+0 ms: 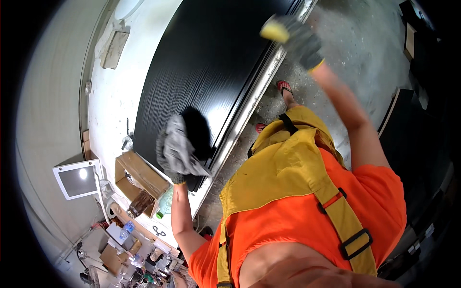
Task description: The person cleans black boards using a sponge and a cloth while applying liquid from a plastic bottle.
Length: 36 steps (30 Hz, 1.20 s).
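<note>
A long black panel (206,62) with a fine wood-grain surface lies on the white table (109,91) in front of me. My left hand (165,152), in a dark grey knit glove, is closed round a crumpled grey cloth (178,139) over the panel's near end, and casts a dark shadow there. Out at the panel's far right edge is my right hand (303,44), in a grey glove with a yellow cuff. Its fingers are closed on a small yellow sponge-like pad (275,32), smeared by motion.
An open cardboard box (126,178), a brown jar (141,203) and a green-capped clear bottle (164,204) stand at the table's near left. Beside them is a white-framed lamp (77,180). A stained block (114,49) sits at the far left. Dark boards (408,129) stand on the right.
</note>
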Available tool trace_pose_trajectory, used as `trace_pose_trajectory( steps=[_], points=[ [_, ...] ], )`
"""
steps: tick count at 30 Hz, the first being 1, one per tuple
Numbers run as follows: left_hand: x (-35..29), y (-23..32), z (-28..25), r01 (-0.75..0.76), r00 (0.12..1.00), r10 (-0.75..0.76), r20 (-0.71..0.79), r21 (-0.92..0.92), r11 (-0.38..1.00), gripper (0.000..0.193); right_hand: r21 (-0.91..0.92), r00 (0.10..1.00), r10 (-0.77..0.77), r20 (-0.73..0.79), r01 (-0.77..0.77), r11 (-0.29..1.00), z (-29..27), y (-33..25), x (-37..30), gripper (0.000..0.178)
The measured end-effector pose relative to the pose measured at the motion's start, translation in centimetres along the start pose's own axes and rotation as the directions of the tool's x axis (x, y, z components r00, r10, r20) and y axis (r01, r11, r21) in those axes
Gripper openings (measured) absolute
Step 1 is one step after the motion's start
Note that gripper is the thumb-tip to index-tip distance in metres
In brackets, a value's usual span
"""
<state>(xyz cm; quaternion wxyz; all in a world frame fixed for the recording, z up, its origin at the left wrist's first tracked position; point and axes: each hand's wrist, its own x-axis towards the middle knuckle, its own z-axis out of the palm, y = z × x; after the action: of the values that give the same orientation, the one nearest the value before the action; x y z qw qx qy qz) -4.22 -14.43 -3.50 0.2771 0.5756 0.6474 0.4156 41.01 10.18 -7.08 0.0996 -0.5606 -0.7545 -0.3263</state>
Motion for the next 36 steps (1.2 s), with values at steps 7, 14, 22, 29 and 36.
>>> trace_pose_trajectory(
  steps=[7, 14, 22, 29, 36],
  points=[
    [4.9, 10.0, 9.3, -0.484, 0.733, 0.350, 0.583, 0.085, 0.871, 0.056, 0.956, 0.678, 0.704, 0.212, -0.294, -0.004, 4.7, 13.0, 2.0, 0.038],
    [19.0, 15.0, 21.9, -0.674, 0.425, 0.609, 0.670, -0.215, 0.707, 0.039, 0.807, 0.488, 0.686, 0.540, -0.531, -0.258, 4.2, 15.4, -7.2, 0.043],
    [36.3, 21.0, 42.9, -0.775, 0.388, 0.764, 0.515, -0.266, 0.573, 0.045, 0.672, 0.333, 0.678, 0.655, -0.668, -0.321, 2.7, 19.6, -12.6, 0.042],
    [39.4, 20.8, 45.9, -0.801, 0.271, 0.777, 0.568, -0.314, 0.509, 0.046, 0.625, 0.286, 0.698, 0.657, -0.725, -0.291, 1.7, 20.6, -13.6, 0.045],
    [30.6, 16.3, 35.8, -0.072, 0.358, 0.632, 0.687, -0.655, 0.752, 0.033, 0.866, 0.721, 0.482, 0.498, -0.376, -0.331, -0.2, 16.2, 0.6, 0.057]
  ],
)
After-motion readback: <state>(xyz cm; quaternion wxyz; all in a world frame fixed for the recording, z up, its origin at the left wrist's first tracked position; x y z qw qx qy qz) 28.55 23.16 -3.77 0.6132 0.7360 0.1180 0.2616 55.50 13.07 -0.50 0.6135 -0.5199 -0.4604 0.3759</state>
